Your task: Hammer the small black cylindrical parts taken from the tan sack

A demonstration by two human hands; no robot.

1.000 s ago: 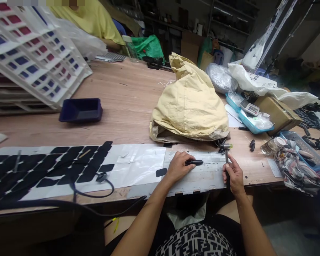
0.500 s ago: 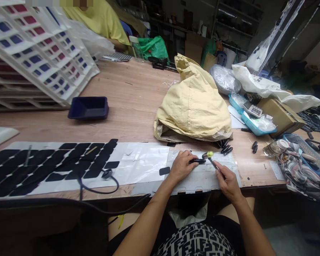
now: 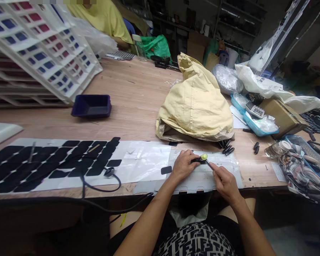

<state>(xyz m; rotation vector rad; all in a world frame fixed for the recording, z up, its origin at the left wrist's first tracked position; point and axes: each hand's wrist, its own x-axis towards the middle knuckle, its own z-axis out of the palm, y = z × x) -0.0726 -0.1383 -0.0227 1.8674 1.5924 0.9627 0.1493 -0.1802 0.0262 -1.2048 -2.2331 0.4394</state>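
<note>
My left hand [image 3: 185, 164] pinches a small, long black piece [image 3: 196, 160] against the grey-white work board [image 3: 192, 181]. In my right hand [image 3: 226, 182] is the dark handle of a small hammer [image 3: 204, 156] with a yellow-green face on its head. The hammer head is over the tip of the black piece, close to my left fingertips; whether they touch I cannot tell. Beyond the hands, several similar black pieces [image 3: 228, 150] lie by the front edge of a cream cloth sack [image 3: 194, 106]. A single black rounded patch [image 3: 166, 170] lies left of my left wrist.
A white sheet [image 3: 146, 156] with rows of black patches [image 3: 82, 156] and a black cable [image 3: 98, 192] lie left. Further back are a dark blue tray [image 3: 92, 115] and white crates [image 3: 77, 78]. A glass jar [image 3: 272, 150] and blue basket [image 3: 296, 139] stand right. A person in yellow sits opposite.
The hammer head has moved left and slightly down onto the black piece near my left fingers. My right hand moved slightly with it; the whole view shifted a little.
</note>
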